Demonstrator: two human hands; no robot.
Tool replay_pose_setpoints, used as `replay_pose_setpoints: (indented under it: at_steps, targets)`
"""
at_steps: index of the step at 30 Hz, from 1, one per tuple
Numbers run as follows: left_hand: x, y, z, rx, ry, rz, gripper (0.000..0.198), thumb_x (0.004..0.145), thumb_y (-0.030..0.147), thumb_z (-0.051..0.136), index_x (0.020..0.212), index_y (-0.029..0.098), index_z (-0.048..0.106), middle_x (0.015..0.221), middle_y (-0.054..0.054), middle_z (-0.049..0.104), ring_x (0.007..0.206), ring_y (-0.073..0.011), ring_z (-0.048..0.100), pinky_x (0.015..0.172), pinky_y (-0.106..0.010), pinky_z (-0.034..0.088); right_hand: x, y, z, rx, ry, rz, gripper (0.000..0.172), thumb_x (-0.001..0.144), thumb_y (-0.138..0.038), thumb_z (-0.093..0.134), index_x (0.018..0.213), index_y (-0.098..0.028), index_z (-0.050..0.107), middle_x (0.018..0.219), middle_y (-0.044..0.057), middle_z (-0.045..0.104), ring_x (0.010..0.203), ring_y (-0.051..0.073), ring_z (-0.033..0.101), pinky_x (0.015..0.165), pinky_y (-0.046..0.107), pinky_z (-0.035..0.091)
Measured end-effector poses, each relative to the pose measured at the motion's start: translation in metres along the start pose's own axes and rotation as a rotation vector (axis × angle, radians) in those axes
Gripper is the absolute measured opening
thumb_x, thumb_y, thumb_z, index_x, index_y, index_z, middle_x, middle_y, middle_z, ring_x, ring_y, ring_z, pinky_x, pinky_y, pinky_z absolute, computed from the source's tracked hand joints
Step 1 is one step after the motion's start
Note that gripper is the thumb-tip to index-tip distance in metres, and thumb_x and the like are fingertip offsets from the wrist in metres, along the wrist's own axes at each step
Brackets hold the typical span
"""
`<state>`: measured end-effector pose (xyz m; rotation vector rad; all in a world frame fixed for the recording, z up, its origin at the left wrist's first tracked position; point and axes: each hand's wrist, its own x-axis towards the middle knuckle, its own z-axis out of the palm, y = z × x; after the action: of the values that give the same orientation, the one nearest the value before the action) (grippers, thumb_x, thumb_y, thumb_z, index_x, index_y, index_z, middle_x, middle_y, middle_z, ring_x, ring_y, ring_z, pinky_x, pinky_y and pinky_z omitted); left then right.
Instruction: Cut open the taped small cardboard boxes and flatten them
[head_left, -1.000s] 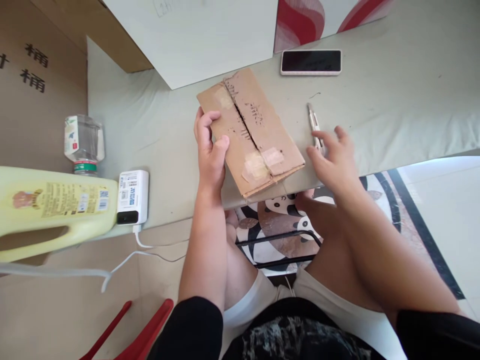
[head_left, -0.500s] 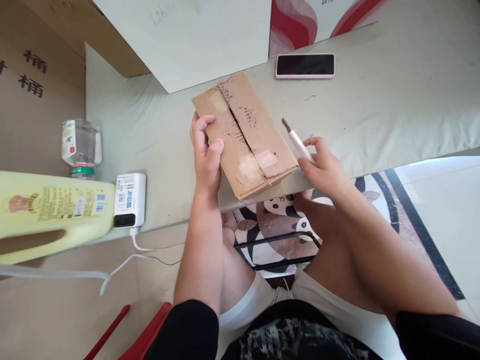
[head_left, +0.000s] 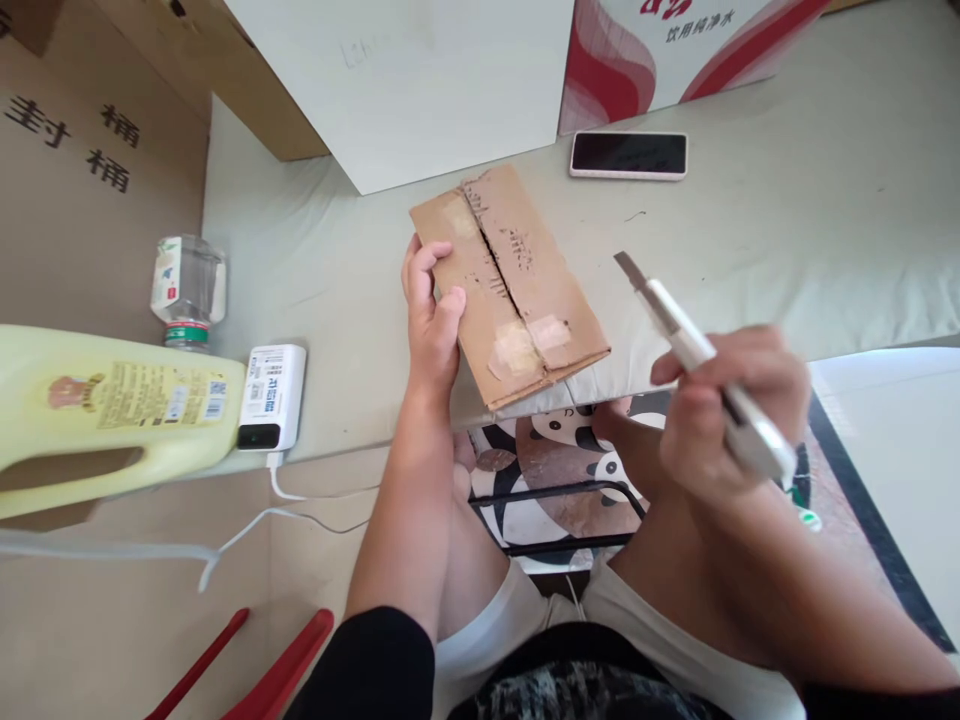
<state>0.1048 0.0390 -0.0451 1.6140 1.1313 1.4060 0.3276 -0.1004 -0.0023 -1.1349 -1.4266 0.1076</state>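
A small brown cardboard box lies at a slant near the front edge of the cloth-covered surface. Many short cuts mark its top along the dark centre seam, and pale tape patches stick near both ends. My left hand grips the box's left side, with the thumb on top. To the right of the box, my right hand is closed around a white utility knife. Its blade is extended, pointing up and left, apart from the cardboard. The right hand is slightly blurred.
A phone lies behind the box, before a large white box and a red-and-white carton. At left are a yellow jug, a white power bank with a cable, and a clear bottle.
My right hand has lifted away from the box's right corner, moving right and towards me with the knife. More of the knife now shows. My left hand keeps its grip on the box.
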Motion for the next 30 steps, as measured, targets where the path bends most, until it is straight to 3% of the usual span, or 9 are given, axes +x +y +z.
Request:
replay_pose_setpoints:
  at_steps: [4, 8, 13, 18, 26, 30]
  targets:
    - [-0.002, -0.002, 0.001, 0.004, 0.005, 0.02, 0.053, 0.088, 0.069, 0.057, 0.126, 0.032, 0.055, 0.155, -0.006, 0.047, 0.16, -0.0299, 0.023, 0.132, -0.052, 0.022, -0.011, -0.03, 0.007, 0.048, -0.169, -0.214, 0.016, 0.102, -0.029, 0.052, 0.093, -0.024, 0.064, 0.091, 0.002, 0.056, 0.075, 0.014, 0.063, 0.059, 0.03, 0.057]
    - [-0.003, -0.001, 0.002, 0.014, 0.017, 0.006, 0.049, 0.091, 0.067, 0.055, 0.126, 0.033, 0.055, 0.156, -0.005, 0.047, 0.16, -0.0293, 0.023, 0.132, -0.052, 0.022, -0.011, -0.038, 0.01, 0.11, -0.364, -0.257, 0.02, 0.104, -0.025, 0.045, 0.092, -0.02, 0.06, 0.11, 0.009, 0.07, 0.085, 0.016, 0.068, 0.068, 0.033, 0.06]
    - [-0.003, -0.002, 0.002, 0.008, 0.004, 0.035, 0.05, 0.091, 0.068, 0.055, 0.126, 0.033, 0.055, 0.153, -0.005, 0.049, 0.159, -0.0296, 0.025, 0.132, -0.052, 0.023, -0.009, -0.036, 0.006, 0.113, -0.341, -0.228, 0.02, 0.103, -0.023, 0.047, 0.087, -0.019, 0.058, 0.103, 0.01, 0.076, 0.087, 0.017, 0.072, 0.074, 0.032, 0.062]
    - [-0.002, -0.006, 0.003, -0.011, -0.001, 0.064, 0.051, 0.09, 0.07, 0.055, 0.127, 0.034, 0.054, 0.154, -0.004, 0.047, 0.159, -0.0296, 0.024, 0.132, -0.052, 0.022, -0.01, -0.038, 0.005, 0.129, -0.325, -0.157, 0.018, 0.101, -0.023, 0.048, 0.086, -0.019, 0.058, 0.101, 0.011, 0.076, 0.091, 0.018, 0.076, 0.07, 0.03, 0.065]
    - [-0.003, -0.003, 0.007, -0.01, 0.027, 0.052, 0.05, 0.092, 0.067, 0.052, 0.126, 0.031, 0.055, 0.152, -0.006, 0.05, 0.158, -0.0298, 0.026, 0.131, -0.052, 0.024, -0.005, -0.041, 0.022, 0.105, -0.268, -0.097, 0.013, 0.099, -0.021, 0.05, 0.088, -0.021, 0.056, 0.092, 0.007, 0.076, 0.092, 0.018, 0.077, 0.072, 0.029, 0.065]
    - [-0.003, 0.001, 0.008, 0.003, 0.049, 0.042, 0.049, 0.09, 0.069, 0.053, 0.123, 0.033, 0.057, 0.15, -0.004, 0.053, 0.157, -0.0295, 0.028, 0.131, -0.05, 0.026, -0.001, -0.046, 0.024, 0.1, -0.246, -0.086, 0.015, 0.101, -0.024, 0.048, 0.088, -0.022, 0.056, 0.086, 0.006, 0.073, 0.084, 0.018, 0.077, 0.065, 0.029, 0.064]
